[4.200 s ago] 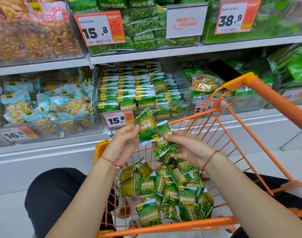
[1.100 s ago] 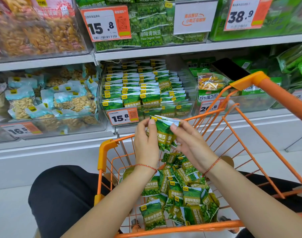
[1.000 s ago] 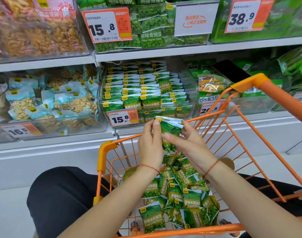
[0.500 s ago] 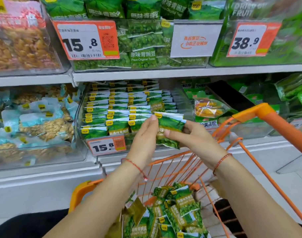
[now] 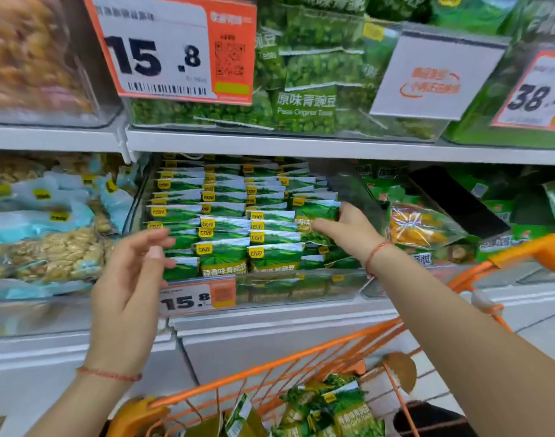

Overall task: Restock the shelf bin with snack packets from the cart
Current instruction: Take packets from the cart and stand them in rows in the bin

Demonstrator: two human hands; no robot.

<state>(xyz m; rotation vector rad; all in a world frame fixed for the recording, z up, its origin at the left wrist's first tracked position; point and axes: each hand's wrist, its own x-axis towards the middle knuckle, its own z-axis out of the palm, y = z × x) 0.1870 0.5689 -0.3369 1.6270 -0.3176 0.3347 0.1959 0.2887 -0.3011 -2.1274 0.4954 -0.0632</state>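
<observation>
**Right hand sets green packets into the clear shelf bin**

The right hand grips a small stack of green pea snack packets at centre right of the frame, thumb on the near face and the other fingers hidden behind. The stack stands upright, white top edges up, inside the right end of the clear plastic shelf bin; its lower part is covered by the hand and by the packets in front. The left hand hovers just before the bin's left end, fingers loosely spread and holding nothing, and hides the front-left packets. Rows of matching shelved green packets fill the bin, all upright with faces toward the camera. An orange price tag reading 15.8 is clipped to the bin front. At the bottom, the orange wire cart holds loose green packets, cut off by the frame edge and lying at mixed angles. Blur makes the small print unreadable.
</observation>
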